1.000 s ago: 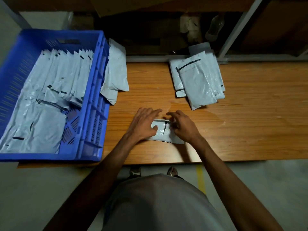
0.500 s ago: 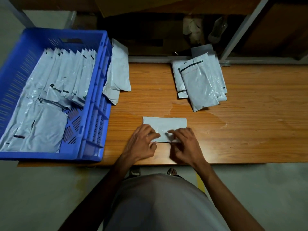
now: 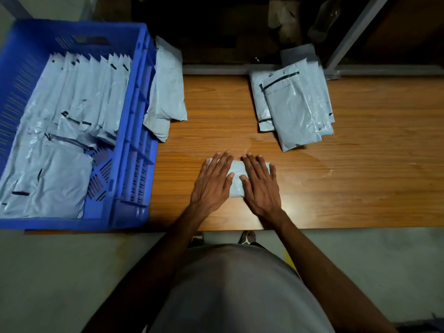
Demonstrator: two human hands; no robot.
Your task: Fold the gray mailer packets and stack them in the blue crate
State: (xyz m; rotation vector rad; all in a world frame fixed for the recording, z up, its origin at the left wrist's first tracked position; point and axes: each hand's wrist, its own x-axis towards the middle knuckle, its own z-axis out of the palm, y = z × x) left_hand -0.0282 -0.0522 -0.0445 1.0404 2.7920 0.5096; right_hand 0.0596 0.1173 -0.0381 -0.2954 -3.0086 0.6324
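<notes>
My fingers (image 3: 217, 164) on the left hand (image 3: 211, 186) are straight and spread, pressed flat on the left half of a folded gray mailer packet (image 3: 236, 179). The fingers of my right hand (image 3: 260, 186) are likewise straight and flat on the right half of that packet. Neither hand curls around or pinches anything. The two thumbs lie close together over the packet's middle, apart from each other, with a strip of gray film showing between them. The packet lies flat on the wooden bench (image 3: 360, 188), near its front edge, and only its center strip and far corners show past my hands.

Beyond my right fingers and somewhat to the right, well apart from them, a pile of unfolded mailers (image 3: 293, 109) lies fanned on the bench near its back edge; the top one carries a dark seal strip across its upper end. Beyond my left fingers and to the left, two more mailers (image 3: 168, 92) lean against the outer wall of the blue crate (image 3: 134, 164), their lower ends resting on the bench.

The crate sits at the left end of the bench, well left of my left hand. Inside it, a row of folded packets (image 3: 91, 92) stands on edge across the far half, packed side by side. In the near half, larger gray mailers (image 3: 55, 181) lie flat on the slotted floor of the crate.

Behind the bench runs a metal rail, and a gray upright post (image 3: 353, 32) rises beyond the fanned pile.
</notes>
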